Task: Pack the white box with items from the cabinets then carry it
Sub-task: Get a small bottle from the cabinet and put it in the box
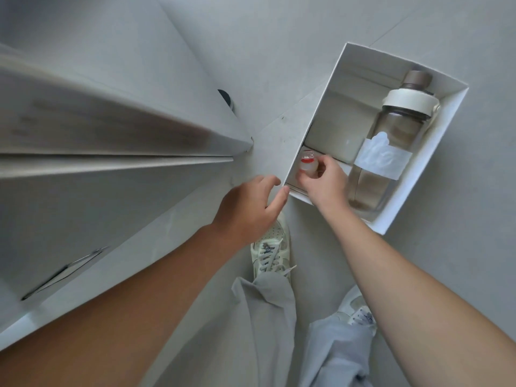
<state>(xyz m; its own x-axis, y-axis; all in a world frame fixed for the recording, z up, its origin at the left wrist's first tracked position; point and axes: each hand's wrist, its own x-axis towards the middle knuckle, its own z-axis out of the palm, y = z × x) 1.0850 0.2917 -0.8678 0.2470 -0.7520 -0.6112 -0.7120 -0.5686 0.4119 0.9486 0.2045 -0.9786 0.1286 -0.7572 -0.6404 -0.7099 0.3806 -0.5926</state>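
box (435, 146) on floor beside cabinet (83, 129), open top. right hand (324, 181) inside box at near-left corner, fingers curled round small red-capped bottle (307, 163), bottle upright. left hand (248, 208) just outside that corner, fingers loosely bent, holding nothing; thumb tip at box edge, contact unclear. water bottle (391, 135) lies along right wall.

View: one wide-angle camera on the person's head.
Facing: forward and steeply down at the floor (279, 51), over both forearms (139, 303).
Nearness: close above the white box (374, 65), cabinet (111, 65) just left.
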